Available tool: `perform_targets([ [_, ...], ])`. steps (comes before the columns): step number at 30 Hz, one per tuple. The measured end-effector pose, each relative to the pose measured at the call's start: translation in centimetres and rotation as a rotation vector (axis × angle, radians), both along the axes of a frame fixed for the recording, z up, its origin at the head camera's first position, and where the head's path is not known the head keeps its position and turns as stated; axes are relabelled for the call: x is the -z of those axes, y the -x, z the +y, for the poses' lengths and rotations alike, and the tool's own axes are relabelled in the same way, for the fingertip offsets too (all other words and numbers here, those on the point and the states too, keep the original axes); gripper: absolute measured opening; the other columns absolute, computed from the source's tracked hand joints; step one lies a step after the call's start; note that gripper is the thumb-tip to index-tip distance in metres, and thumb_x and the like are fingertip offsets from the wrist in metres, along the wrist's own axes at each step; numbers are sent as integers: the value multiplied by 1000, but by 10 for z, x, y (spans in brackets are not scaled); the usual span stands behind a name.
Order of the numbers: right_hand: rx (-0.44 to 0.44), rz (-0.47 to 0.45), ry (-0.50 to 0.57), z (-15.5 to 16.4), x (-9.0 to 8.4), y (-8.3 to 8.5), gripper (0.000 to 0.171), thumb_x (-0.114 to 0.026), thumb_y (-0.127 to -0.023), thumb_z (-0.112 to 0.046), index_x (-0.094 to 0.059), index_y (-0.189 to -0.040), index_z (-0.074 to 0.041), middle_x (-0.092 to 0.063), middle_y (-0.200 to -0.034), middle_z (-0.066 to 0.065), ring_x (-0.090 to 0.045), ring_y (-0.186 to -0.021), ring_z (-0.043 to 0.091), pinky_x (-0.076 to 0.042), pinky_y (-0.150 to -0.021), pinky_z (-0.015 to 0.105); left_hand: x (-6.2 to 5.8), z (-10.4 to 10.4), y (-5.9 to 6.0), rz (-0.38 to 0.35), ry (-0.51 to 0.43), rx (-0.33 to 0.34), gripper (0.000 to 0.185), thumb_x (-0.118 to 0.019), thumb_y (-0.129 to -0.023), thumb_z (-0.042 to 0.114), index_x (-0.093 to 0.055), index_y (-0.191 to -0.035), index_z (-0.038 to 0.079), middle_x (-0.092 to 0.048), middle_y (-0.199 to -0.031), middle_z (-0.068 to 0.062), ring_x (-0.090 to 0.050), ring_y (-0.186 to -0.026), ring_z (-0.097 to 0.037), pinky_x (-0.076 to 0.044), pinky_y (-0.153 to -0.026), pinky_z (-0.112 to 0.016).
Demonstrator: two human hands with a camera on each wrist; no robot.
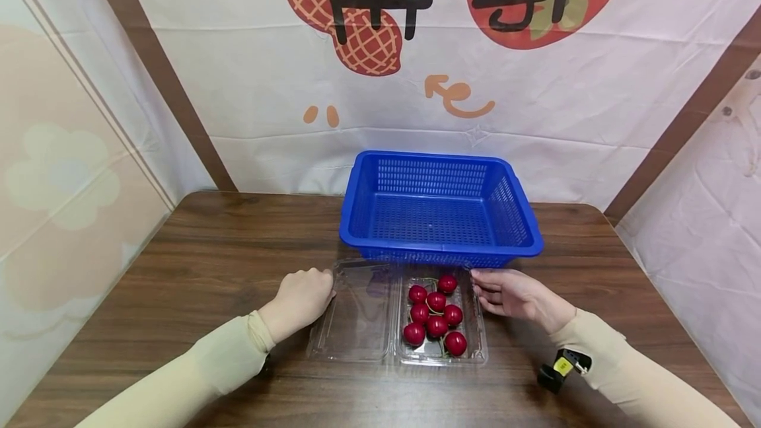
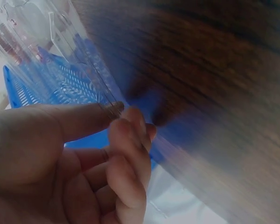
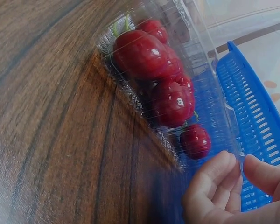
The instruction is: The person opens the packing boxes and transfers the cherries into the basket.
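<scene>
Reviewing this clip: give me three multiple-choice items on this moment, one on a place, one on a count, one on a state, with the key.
1. Where is the blue basket?
A. On the wooden table, just behind the clear clamshell box
B. To the left of the box
C. On top of the box

2. How many red cherries lie in the box?
A. Three
B. Seven
C. Twelve

3. How is the box's lid?
A. Snapped shut
B. Taken off and put in the basket
C. Folded open flat to the left

Key: 1 A, the basket stands on the table at the box's far edge. 2 B, seven show in the head view. 3 C, the left hand pinches the lid's edge while the right hand holds the tray's far right corner.
</scene>
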State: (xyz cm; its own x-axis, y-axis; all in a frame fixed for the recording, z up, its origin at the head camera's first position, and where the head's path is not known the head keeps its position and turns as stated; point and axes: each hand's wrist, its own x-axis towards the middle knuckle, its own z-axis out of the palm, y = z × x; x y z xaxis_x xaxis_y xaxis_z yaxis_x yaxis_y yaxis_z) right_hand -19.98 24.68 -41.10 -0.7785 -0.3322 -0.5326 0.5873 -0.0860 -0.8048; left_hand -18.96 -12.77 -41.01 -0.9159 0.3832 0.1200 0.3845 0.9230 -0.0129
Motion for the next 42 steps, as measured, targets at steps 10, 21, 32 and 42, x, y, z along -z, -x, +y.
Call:
perform_targets([
  [10, 50, 33, -23, -6, -1, -6, 11, -53, -97, -17, -61, -89, -18, -65, -81, -9, -60, -76, 3, -51, -71, 18, 0, 2, -6, 41, -4, -11, 26, -73, -80, 25, -60, -79, 3, -62, -62, -14, -60, -52, -31, -46, -39, -41],
  [21, 68, 50, 1, -4, -1, -12, 11, -52, -97, -19, -61, -92, -18, -63, -85, -7, -59, -80, 3, -51, -75, 18, -9, 19, -10, 243, -122, 273, 31, -75, -78, 23, -62, -98, 3, -58, -85, -8, -55, -77, -24, -51, -63, -35],
  [32, 111, 106, -80, 0, -12, -18, 11, -55, -96, -26, -55, -103, -17, -63, -93, -11, -59, -85, 4, -50, -72, 18, -12, 37, -15, 245, -210, 558, 49, -66, -87, 22, -55, -132, 6, -58, -129, -10, -54, -119, -26, -47, -98, -42],
  [42, 98, 279, -268, -9, -15, -27, 36, -53, -97, -27, -50, -123, -2, -63, -96, -8, -61, -85, 6, -52, -72, 22, -11, 41, -16, 51, -71, 653, 54, -51, -96, 40, -46, -141, 9, -42, -148, -6, -37, -138, -24, -32, -113, -43],
])
